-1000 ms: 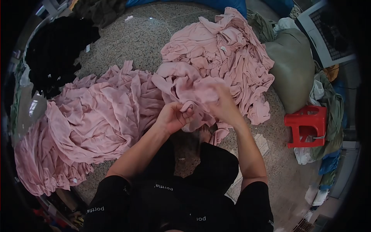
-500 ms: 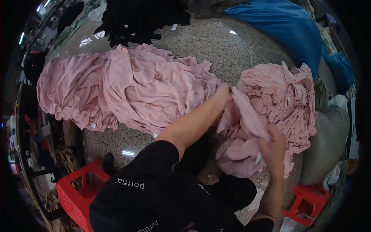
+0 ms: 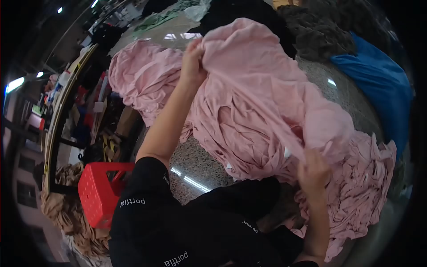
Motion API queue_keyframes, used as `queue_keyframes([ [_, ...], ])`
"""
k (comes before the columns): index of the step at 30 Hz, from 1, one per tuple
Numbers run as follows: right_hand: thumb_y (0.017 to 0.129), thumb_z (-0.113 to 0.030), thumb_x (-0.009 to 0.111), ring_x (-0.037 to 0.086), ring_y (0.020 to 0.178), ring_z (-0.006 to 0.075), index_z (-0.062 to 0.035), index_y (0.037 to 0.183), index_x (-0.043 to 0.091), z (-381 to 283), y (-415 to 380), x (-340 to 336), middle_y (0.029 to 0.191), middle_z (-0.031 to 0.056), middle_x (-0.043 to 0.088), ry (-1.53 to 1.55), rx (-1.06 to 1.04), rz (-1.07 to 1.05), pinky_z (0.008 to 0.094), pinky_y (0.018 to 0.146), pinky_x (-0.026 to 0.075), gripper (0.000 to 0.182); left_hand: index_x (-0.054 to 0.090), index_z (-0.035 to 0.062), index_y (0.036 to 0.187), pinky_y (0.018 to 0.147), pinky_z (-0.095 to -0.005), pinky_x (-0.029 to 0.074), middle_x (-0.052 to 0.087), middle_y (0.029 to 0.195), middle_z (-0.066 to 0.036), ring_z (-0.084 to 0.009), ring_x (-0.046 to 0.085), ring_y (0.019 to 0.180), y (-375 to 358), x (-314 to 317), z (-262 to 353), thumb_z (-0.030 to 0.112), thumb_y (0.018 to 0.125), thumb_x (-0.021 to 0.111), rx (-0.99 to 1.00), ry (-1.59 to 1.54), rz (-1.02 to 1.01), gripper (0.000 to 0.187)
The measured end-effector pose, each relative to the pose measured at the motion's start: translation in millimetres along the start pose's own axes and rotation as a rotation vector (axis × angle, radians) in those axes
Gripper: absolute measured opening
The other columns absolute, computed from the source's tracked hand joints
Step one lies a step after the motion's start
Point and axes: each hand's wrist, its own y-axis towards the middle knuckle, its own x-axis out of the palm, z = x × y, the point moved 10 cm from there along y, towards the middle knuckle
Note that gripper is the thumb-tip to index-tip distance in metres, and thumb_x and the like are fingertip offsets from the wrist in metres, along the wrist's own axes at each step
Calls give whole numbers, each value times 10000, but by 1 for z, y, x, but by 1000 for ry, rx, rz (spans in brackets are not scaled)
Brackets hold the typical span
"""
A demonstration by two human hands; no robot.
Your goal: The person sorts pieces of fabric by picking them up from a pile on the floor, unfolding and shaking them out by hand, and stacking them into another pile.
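A pink garment (image 3: 262, 66) is stretched in the air between my two hands, billowing over the heaps below. My left hand (image 3: 194, 63) is closed on its far left corner, with the arm reaching well forward. Nearer my body, my right hand (image 3: 314, 171) grips the opposite end, fingers closed on the cloth. Beneath lies a wide heap of similar pink garments (image 3: 231, 129), partly covered by the raised piece. Another pink bundle (image 3: 144, 66) lies beyond my left forearm. To the right of my right hand is a crumpled pink pile (image 3: 367, 191). A small white tag (image 3: 287, 152) shows near my right hand.
A red plastic stool (image 3: 95, 196) stands at my left, beside brown cloth (image 3: 71, 209) and a cluttered rack (image 3: 66, 115). Black cloth (image 3: 240, 11) and dark grey-brown cloth (image 3: 316, 35) lie at the far side. A blue bundle (image 3: 378, 84) sits at the right on the speckled floor (image 3: 200, 164).
My left hand has swung forward and left, pulling the pink garment from a bunched state to a wide spread. My right hand still grips its end. The camera view has turned left.
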Motion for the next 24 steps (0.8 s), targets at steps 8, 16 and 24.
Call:
queue_keyframes([
  [8,751,-137,586,569,832,339,-57,880,552,27,-108,147,879,142,583,410,111,-682,430,666,454,156,455,24,1227,818,-399,459,578,1061,-127,-244,551,944,-116,-334,-187,122,815,416,-523,275,503,426],
  [16,733,-208,645,587,839,324,-18,1104,501,266,-441,27,901,202,597,8,1346,99,352,708,470,441,476,15,1207,847,-443,453,576,1105,-185,-311,560,968,-29,-388,-132,257,846,446,-481,753,488,435],
  [24,659,-184,647,575,821,389,-14,995,551,249,-660,133,835,199,599,-231,1556,61,431,680,464,389,519,-48,1149,837,-369,441,588,1082,-195,-289,573,948,0,-184,-32,188,807,535,139,1722,339,416],
])
